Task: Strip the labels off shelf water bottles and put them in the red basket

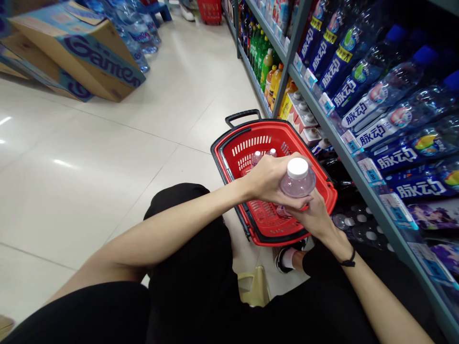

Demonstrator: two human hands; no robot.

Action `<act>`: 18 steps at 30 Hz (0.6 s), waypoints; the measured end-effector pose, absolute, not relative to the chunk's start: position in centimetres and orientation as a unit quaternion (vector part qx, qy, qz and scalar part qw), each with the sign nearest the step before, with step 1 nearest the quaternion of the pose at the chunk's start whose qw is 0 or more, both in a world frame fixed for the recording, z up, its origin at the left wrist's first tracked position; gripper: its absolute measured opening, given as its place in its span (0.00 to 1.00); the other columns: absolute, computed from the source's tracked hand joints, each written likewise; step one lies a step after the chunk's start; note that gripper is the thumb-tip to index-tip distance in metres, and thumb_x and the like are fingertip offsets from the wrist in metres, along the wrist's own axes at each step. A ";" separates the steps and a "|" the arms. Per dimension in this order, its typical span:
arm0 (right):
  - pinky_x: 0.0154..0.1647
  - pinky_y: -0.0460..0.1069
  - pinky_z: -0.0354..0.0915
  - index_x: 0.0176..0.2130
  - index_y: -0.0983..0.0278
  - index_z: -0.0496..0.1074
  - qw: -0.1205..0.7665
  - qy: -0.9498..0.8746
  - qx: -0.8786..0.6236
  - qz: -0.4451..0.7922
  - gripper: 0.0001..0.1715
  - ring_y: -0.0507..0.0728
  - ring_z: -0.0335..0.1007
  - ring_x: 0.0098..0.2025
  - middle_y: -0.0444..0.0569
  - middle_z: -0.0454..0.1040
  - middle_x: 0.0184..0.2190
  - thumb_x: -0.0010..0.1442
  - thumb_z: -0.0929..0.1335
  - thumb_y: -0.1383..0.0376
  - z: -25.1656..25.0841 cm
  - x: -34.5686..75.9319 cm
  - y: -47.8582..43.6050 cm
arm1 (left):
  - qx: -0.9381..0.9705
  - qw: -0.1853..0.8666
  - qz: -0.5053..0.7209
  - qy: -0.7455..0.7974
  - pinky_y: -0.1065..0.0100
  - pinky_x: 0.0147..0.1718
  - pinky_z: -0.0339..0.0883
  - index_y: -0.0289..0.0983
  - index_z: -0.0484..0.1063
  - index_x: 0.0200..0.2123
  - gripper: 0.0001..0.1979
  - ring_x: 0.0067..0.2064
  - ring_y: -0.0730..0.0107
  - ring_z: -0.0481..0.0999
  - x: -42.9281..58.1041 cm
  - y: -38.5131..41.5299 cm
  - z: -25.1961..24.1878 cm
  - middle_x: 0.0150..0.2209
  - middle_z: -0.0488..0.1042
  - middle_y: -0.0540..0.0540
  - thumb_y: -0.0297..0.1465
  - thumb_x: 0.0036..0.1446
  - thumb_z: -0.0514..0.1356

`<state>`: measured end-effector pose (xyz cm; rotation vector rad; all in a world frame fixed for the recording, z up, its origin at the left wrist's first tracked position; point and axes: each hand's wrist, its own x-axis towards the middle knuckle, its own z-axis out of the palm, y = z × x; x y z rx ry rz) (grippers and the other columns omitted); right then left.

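Note:
Upright over the red shopping basket (258,129), a clear plastic bottle (297,184) with a white cap and a pale purple tint is held between both hands. My left hand (268,179) wraps round it from the left, fingers closed. Lower down and to the right, my right hand (315,215) is closed on the same bottle; its fingertips are partly hidden. Inside the basket stand small bottles (256,158) with white caps, half covered by my left hand. The basket has a black rim and a black handle (244,114).
Along the right runs a grey shelf rack (362,160) with rows of blue-labelled drink bottles (376,100). More white-capped bottles (358,222) fill its lowest level. Cardboard boxes (89,52) and large water bottles (138,31) stand at the upper left. My knees flank the basket.

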<state>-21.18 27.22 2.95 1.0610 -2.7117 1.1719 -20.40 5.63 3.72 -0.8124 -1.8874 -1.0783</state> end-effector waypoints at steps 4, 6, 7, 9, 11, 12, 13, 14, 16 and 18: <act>0.46 0.58 0.71 0.50 0.62 0.69 -0.001 -0.866 0.337 0.369 0.28 0.65 0.74 0.48 0.55 0.75 0.47 0.57 0.77 0.53 3.4 -21.0 26.9 | -0.292 0.383 -0.473 -0.738 0.62 0.38 0.78 0.37 0.75 0.44 0.25 0.39 0.62 0.84 -20.5 5.8 3.9 0.39 0.83 0.42 0.48 0.50 0.69; 0.45 0.58 0.71 0.49 0.61 0.70 0.008 -0.871 0.335 0.360 0.26 0.65 0.75 0.46 0.53 0.76 0.44 0.58 0.77 0.51 4.0 -20.8 26.6 | -0.266 0.370 -0.508 -0.731 0.62 0.40 0.78 0.36 0.76 0.44 0.25 0.39 0.62 0.83 -20.5 5.6 4.3 0.40 0.83 0.42 0.47 0.49 0.71; 0.45 0.58 0.71 0.48 0.60 0.70 0.014 -0.874 0.331 0.356 0.25 0.64 0.75 0.45 0.52 0.76 0.43 0.59 0.76 0.51 4.2 -20.7 26.5 | -0.254 0.363 -0.524 -0.728 0.62 0.40 0.78 0.36 0.76 0.44 0.25 0.38 0.63 0.83 -20.4 5.4 4.6 0.39 0.83 0.42 0.46 0.49 0.71; 0.46 0.58 0.71 0.48 0.60 0.70 0.018 -0.877 0.324 0.355 0.24 0.64 0.75 0.44 0.52 0.77 0.43 0.61 0.76 0.50 4.7 -20.4 26.2 | -0.242 0.352 -0.547 -0.720 0.63 0.39 0.77 0.35 0.76 0.45 0.24 0.37 0.65 0.82 -20.4 5.2 5.1 0.38 0.83 0.42 0.45 0.50 0.71; 0.48 0.59 0.71 0.49 0.59 0.70 0.013 -0.875 0.322 0.360 0.23 0.65 0.76 0.45 0.52 0.77 0.44 0.61 0.75 0.50 4.9 -20.4 26.1 | -0.240 0.351 -0.550 -0.719 0.63 0.38 0.77 0.34 0.76 0.45 0.24 0.36 0.65 0.82 -20.4 5.1 5.4 0.38 0.83 0.43 0.44 0.50 0.71; 0.48 0.59 0.71 0.49 0.59 0.70 0.009 -0.874 0.322 0.364 0.23 0.65 0.76 0.46 0.53 0.77 0.45 0.61 0.75 0.51 4.9 -20.4 26.2 | -0.239 0.353 -0.546 -0.721 0.63 0.39 0.77 0.34 0.76 0.45 0.25 0.36 0.65 0.82 -20.4 5.1 5.4 0.38 0.83 0.42 0.44 0.50 0.71; 0.48 0.59 0.71 0.50 0.60 0.70 0.005 -0.873 0.322 0.366 0.23 0.65 0.76 0.47 0.53 0.77 0.46 0.61 0.75 0.52 4.8 -20.4 26.2 | -0.238 0.354 -0.539 -0.726 0.63 0.39 0.77 0.33 0.77 0.45 0.25 0.37 0.64 0.82 -20.5 5.2 5.4 0.39 0.83 0.42 0.44 0.49 0.71; 0.48 0.58 0.71 0.50 0.60 0.70 -0.002 -0.873 0.320 0.368 0.23 0.65 0.75 0.47 0.53 0.77 0.46 0.61 0.75 0.53 4.7 -20.5 26.3 | -0.236 0.353 -0.533 -0.732 0.63 0.39 0.77 0.33 0.77 0.46 0.26 0.37 0.63 0.83 -20.5 5.3 5.3 0.39 0.84 0.41 0.45 0.48 0.71; 0.48 0.58 0.71 0.51 0.60 0.70 -0.018 -0.874 0.311 0.372 0.23 0.64 0.75 0.47 0.52 0.77 0.46 0.61 0.75 0.55 4.6 -20.5 26.4 | -0.231 0.346 -0.524 -0.743 0.62 0.40 0.77 0.33 0.77 0.46 0.27 0.37 0.63 0.83 -20.6 5.5 5.1 0.39 0.84 0.41 0.45 0.48 0.71; 0.47 0.59 0.71 0.51 0.60 0.70 -0.030 -0.875 0.302 0.376 0.22 0.64 0.75 0.47 0.52 0.77 0.46 0.61 0.75 0.56 4.6 -20.6 26.5 | -0.231 0.346 -0.519 -0.747 0.63 0.39 0.77 0.34 0.77 0.46 0.27 0.37 0.63 0.83 -20.7 5.6 5.0 0.39 0.84 0.41 0.46 0.48 0.71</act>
